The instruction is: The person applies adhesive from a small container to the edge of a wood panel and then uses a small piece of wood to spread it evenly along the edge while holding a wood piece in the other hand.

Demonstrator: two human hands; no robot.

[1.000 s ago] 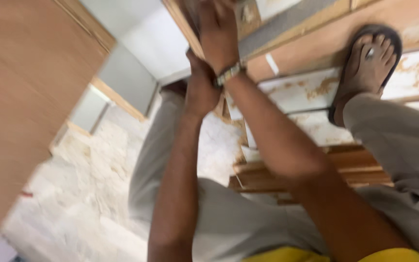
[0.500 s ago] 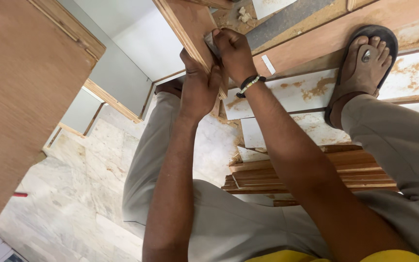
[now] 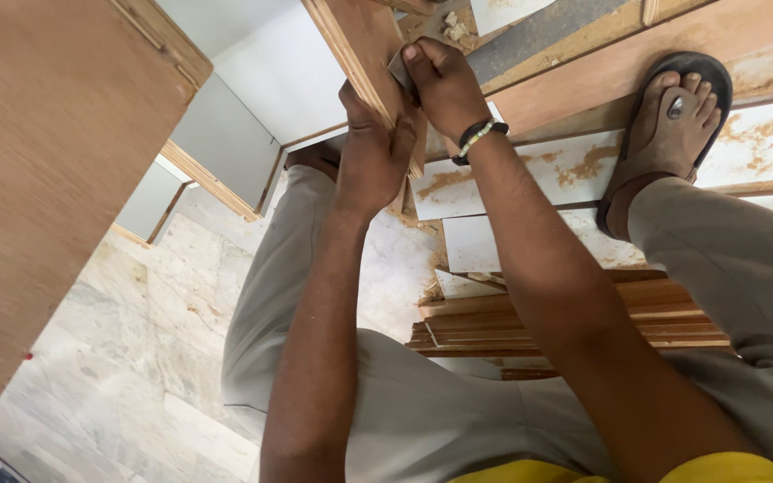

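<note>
Head view: left hand (image 3: 370,152) clasps plywood board's edge (image 3: 364,54), right hand (image 3: 440,85) pinches small grey sanding piece (image 3: 399,67) against it (edge-smoothing apparently underway); next stroke calls for steady pressure; sandalled foot (image 3: 668,125) braces boards.

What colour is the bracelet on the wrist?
The bracelet is black with pale beads, seen in the head view.

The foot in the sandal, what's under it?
Under the foot is a dark sandal, resting on a long brown wooden board. Whatever lies beneath the sole stays hidden.
</note>
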